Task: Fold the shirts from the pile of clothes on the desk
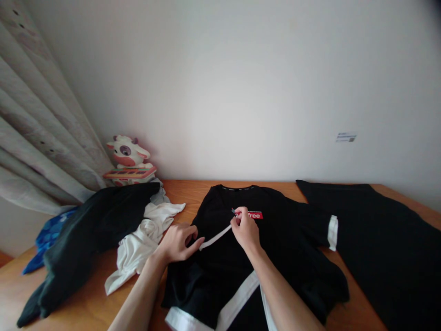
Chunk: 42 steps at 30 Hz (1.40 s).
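Note:
A black T-shirt (275,234) lies spread on the wooden table, with a red printed label (257,215) on its chest and a white cuff (332,233) on the right. Across the chest runs a narrow white strip (217,236). My right hand (246,230) pinches its upper end, and a small dark tip pokes out past the fingers. My left hand (181,241) rests on the shirt's left side, fingers bent, thumb apart and at the strip's lower end. A broader white strip (237,299) crosses the shirt nearer to me, partly hidden behind my right forearm.
Left of the shirt are a crumpled white garment (138,243), a dark garment (93,225) and a blue patterned cloth (51,234). A cow-shaped toy keyboard (129,161) stands behind them by the curtain (37,119). Another black garment (379,239) covers the table's right side, before the wall.

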Available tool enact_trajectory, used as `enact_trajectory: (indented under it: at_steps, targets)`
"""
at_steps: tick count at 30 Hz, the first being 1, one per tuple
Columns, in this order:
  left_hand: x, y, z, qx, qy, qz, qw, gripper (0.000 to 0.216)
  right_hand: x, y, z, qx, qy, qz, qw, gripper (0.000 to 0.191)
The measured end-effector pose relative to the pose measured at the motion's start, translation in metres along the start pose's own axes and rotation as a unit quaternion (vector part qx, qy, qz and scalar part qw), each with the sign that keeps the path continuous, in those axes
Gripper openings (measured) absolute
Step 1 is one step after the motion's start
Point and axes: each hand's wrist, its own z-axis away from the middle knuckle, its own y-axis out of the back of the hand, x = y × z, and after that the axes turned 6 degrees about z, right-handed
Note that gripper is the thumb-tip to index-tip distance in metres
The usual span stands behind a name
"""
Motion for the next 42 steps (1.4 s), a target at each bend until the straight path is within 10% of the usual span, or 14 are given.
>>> enact_trajectory:
  at_steps: [23,42]
  targets:
    - [-0.024,-0.028,-0.006,0.024,0.02,-0.018,0.999,0.028,0.002,-0.003,0.01,0.019,0.046,0.154,0.987,0.016]
    - [0.003,-0.014,0.037,-0.03,0.009,-0.053,0.998,0.026,-0.011,0.019,0.078,0.029,0.001,0.204,0.979,0.026]
